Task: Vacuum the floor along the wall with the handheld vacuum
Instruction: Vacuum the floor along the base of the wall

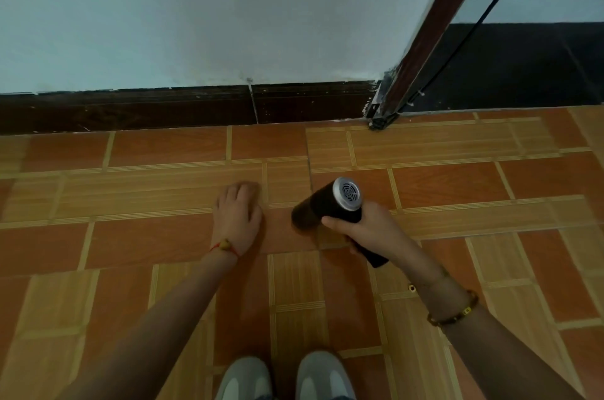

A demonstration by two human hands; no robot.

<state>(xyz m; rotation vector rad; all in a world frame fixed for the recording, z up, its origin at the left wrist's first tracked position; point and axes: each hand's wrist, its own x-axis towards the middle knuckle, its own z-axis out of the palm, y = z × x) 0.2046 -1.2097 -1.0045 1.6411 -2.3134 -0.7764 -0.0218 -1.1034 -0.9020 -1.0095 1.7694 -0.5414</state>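
Vacuum (330,203) in right hand (369,229)

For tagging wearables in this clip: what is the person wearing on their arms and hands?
Both forearms are bare, without sleeves or gloves. The left wrist carries a thin red string bracelet with a small yellowish charm. The right wrist carries a dark beaded bracelet with gold-coloured beads.

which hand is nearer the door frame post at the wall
Right. The right hand, gripping the handheld vacuum, sits below and slightly left of the door frame post. The left hand rests on the floor farther left.
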